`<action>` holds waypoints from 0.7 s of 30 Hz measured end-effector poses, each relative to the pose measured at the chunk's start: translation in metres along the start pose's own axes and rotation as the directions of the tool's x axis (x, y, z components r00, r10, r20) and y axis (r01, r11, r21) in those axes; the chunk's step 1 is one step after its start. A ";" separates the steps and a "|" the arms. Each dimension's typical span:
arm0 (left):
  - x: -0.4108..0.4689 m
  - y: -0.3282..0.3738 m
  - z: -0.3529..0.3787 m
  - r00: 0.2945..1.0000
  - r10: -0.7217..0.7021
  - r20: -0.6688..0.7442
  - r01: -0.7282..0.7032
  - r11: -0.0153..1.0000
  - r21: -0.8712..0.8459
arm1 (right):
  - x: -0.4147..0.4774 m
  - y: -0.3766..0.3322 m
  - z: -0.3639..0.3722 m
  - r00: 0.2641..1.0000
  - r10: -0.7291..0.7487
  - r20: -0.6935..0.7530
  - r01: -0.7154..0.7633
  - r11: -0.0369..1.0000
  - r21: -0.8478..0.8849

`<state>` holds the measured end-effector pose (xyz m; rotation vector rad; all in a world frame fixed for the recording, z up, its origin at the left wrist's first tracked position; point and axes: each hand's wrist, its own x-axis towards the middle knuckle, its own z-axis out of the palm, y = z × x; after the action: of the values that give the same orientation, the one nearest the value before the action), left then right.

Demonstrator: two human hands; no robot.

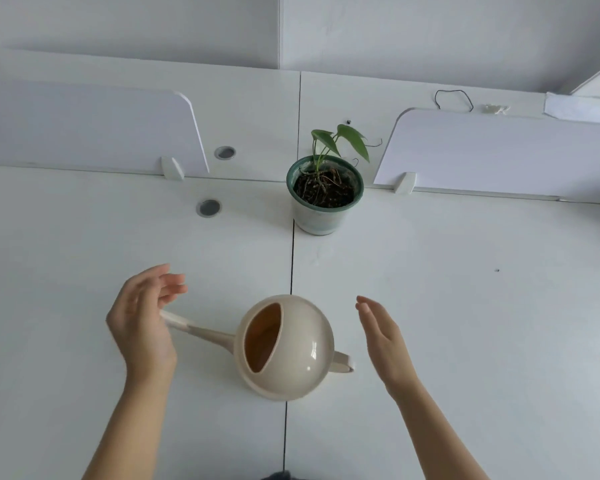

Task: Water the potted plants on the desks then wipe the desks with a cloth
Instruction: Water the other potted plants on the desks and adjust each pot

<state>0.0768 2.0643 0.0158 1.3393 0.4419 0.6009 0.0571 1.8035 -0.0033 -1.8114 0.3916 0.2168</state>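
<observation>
Near the front of the tabletop, the watering can stands over the seam, well short of the potted plant. Left hand and right hand flank it, fingers apart and relaxed, gripping nothing. Its spout runs behind the left hand; a knock there, or a tilted lift, could slop water through the wide opening.
</observation>
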 end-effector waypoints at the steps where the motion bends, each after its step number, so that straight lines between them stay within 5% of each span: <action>1: -0.006 -0.004 -0.011 0.999 0.018 -0.039 -0.018 1.000 -0.002 | -0.008 0.007 0.001 1.000 0.006 0.006 -0.006 1.000 -0.025; 4: -0.021 -0.016 -0.033 0.983 -0.003 -0.186 0.002 1.000 -0.006 | -0.020 0.021 0.003 0.999 0.043 0.016 -0.043 0.998 -0.048; 7: -0.031 -0.029 -0.045 0.949 -0.179 -0.259 0.186 0.983 0.002 | -0.028 0.026 0.007 0.998 0.049 0.035 -0.047 0.997 -0.057; 10: -0.029 -0.046 -0.049 0.835 -0.537 -0.121 0.526 0.843 -0.110 | -0.033 0.032 0.014 0.998 0.024 0.062 -0.019 0.997 -0.081; 12: -0.028 -0.052 -0.049 0.758 -0.653 -0.003 0.643 0.748 -0.166 | -0.035 0.038 0.019 0.998 -0.007 0.070 0.015 0.994 -0.105; 21: -0.020 -0.051 -0.053 0.696 -0.642 0.322 0.707 0.691 -0.150 | -0.038 0.061 0.030 1.000 0.003 0.026 -0.002 1.000 -0.015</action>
<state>0.0369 2.0859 -0.0452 0.8733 0.5916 -0.1400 0.0004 1.8233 -0.0531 -1.8217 0.3750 0.2452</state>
